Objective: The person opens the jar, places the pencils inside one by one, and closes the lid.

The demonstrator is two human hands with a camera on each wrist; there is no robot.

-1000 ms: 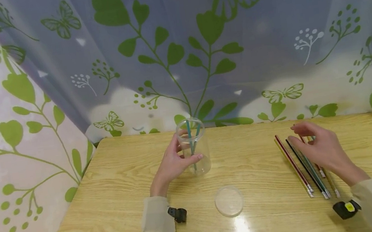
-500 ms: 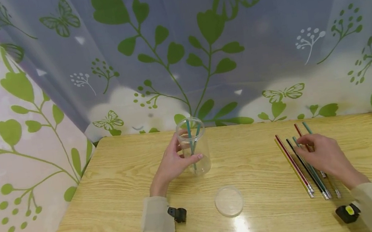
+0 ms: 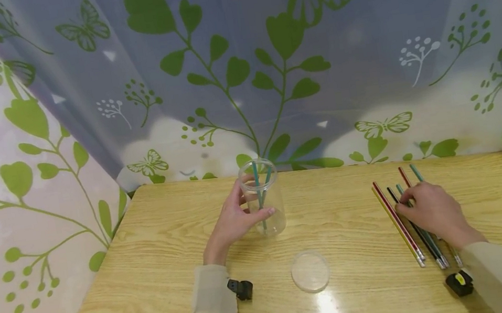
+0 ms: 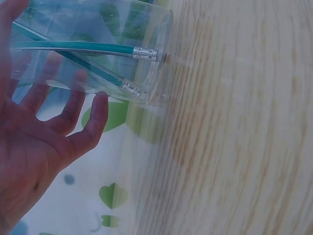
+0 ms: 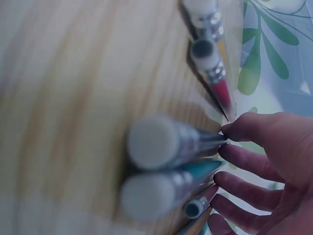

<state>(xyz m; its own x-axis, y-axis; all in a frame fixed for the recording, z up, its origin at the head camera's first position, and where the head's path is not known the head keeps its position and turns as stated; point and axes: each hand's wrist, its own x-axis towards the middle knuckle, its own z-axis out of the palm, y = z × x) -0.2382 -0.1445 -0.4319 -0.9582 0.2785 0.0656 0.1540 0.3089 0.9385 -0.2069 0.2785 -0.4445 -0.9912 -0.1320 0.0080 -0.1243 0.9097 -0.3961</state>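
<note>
My left hand [image 3: 233, 222] grips a clear plastic jar [image 3: 277, 219] standing upright near the table's back. Two teal pencils [image 4: 93, 46] lean inside it, metal-banded eraser ends at the bottom. Over a loose spread of pencils on the right is my right hand [image 3: 434, 211]. Its thumb and index fingertip pinch a black pencil [image 3: 423, 240], seen from its white eraser end in the right wrist view. Beside that pencil lies a teal one [image 5: 203, 169]. A red pencil [image 3: 399, 221] and a yellow pencil [image 3: 397, 227] lie together just left of the hand, which partly hides several others.
A round clear lid [image 3: 310, 271] lies flat between the two arms, in front of the jar. Behind the wooden table [image 3: 168, 215] hangs a curtain [image 3: 354, 74] printed with leaves and butterflies, with another patterned sheet along the left side.
My right hand has come down from above the pencils and shifted slightly left, its thumb and index finger closing at the black pencil. My left hand and the jar stay in place.
</note>
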